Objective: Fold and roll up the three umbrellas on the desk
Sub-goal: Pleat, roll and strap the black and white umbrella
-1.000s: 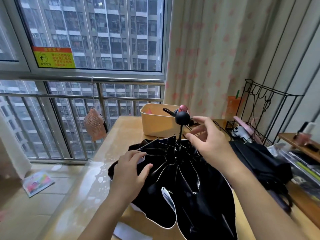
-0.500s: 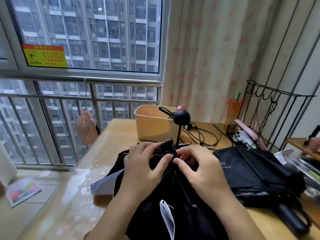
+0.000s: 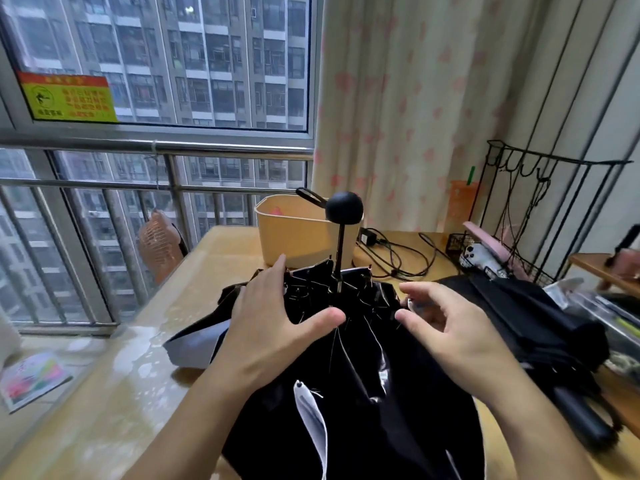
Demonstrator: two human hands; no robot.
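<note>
1. The desk [image 3: 121, 393] is the glossy one by the window. The umbrella being worked on sits mid-desk, right in front of the person.
2. The left hand [image 3: 273, 327] lies spread on the left side of the canopy, fingers straight and thumb out toward the shaft. My guess is it's pinning the folds so they don't spring open.
3. The black umbrella [image 3: 374, 358] is half collapsed. Its handle knob [image 3: 344, 207] points up and the ribs are bunched round the shaft, which probably lets the pleats hang evenly.
4. The right hand [image 3: 446, 327] is just right of the shaft, fingers loosely curled with thumb and forefinger apart. It's gripping nothing I can see and looks ready to pick out a pleat.
5. A second umbrella [image 3: 540, 327] lies unrolled just beside it. I can't make out the third.
</note>
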